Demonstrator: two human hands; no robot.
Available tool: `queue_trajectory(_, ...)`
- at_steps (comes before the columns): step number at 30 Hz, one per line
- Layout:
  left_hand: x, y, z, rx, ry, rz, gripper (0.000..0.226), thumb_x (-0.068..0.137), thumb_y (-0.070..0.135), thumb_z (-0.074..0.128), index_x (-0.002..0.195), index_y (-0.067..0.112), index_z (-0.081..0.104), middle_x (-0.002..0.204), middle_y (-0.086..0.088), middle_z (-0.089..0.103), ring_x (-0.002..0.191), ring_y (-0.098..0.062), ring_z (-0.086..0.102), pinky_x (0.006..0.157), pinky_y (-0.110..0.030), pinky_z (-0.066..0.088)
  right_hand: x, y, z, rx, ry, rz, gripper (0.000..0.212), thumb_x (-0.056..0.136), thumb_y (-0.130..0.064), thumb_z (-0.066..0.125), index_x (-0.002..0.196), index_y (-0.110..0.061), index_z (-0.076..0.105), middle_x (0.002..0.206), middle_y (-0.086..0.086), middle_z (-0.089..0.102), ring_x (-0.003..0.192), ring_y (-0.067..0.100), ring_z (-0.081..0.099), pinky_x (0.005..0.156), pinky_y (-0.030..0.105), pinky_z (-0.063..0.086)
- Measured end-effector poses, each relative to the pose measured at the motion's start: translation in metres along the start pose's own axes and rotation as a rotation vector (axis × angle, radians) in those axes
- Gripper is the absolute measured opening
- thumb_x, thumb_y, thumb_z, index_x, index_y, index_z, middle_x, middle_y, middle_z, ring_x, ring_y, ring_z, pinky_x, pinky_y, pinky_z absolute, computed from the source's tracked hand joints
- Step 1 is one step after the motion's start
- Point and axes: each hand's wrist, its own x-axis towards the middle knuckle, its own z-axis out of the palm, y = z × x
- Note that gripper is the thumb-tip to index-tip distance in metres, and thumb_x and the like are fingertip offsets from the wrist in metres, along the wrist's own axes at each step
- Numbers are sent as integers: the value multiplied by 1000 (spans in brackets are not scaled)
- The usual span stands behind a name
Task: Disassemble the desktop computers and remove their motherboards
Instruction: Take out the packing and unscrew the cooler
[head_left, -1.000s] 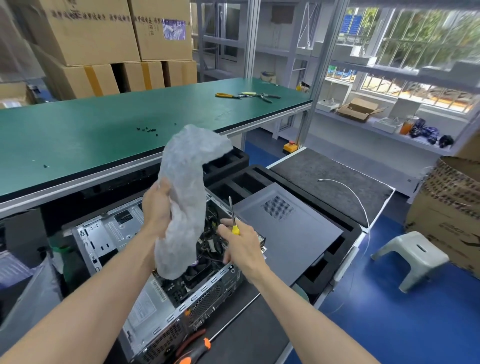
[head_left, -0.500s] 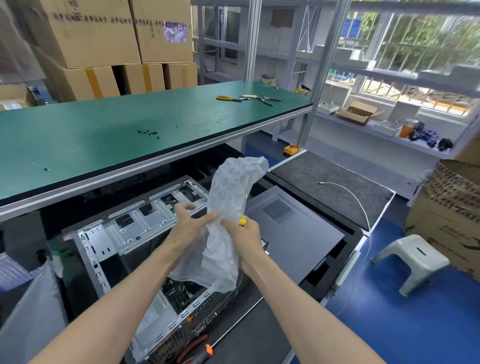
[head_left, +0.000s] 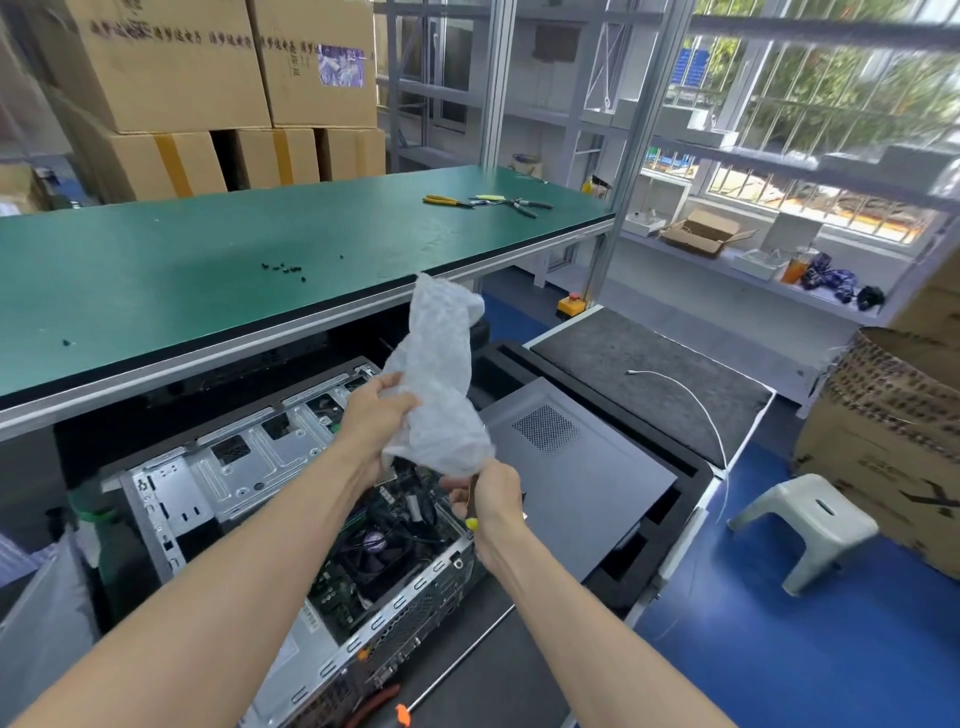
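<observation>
An open desktop computer case (head_left: 218, 483) lies on its side below the green bench, its motherboard (head_left: 363, 566) with a round cooler fan exposed. Above it I hold a crumpled sheet of grey bubble wrap (head_left: 441, 395). My left hand (head_left: 376, 410) grips the wrap's left side. My right hand (head_left: 491, 501) pinches the wrap's lower edge and also holds a yellow-handled screwdriver (head_left: 471, 522), mostly hidden in the fist. The case's removed grey side panel (head_left: 582, 467) lies to the right on black foam.
A green bench (head_left: 208, 270) carries loose black screws (head_left: 283, 268) and pliers (head_left: 447, 201). Orange-handled pliers (head_left: 384, 701) lie at the case's near end. A white cable (head_left: 691, 400), a grey stool (head_left: 805, 525) and cardboard boxes (head_left: 893, 441) stand right.
The bubble wrap was bunched tighter and raised between both hands. My right hand dropped from the wrap's middle to its lower edge, and the screwdriver now points downward in it.
</observation>
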Motion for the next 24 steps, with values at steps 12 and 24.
queue_trajectory(12, 13, -8, 65, 657, -299, 87, 57, 103, 47, 42, 155, 28, 27, 157, -2, 35, 132, -20, 43, 105, -38, 37, 9, 7, 1, -237, -150, -82, 35, 95, -1, 38, 127, 1, 52, 77, 11, 72, 54, 13, 59, 49, 26, 43)
queue_trajectory(24, 7, -53, -21, 813, -49, 233, 10, 95, 21, 61, 95, 28, 68, 87, 6, 70, 84, -14, 68, 79, -35, 55, 3, 1, -2, -364, -237, -184, 11, 105, -16, 43, 97, -20, 50, 99, 13, 69, 56, 13, 62, 52, 27, 47)
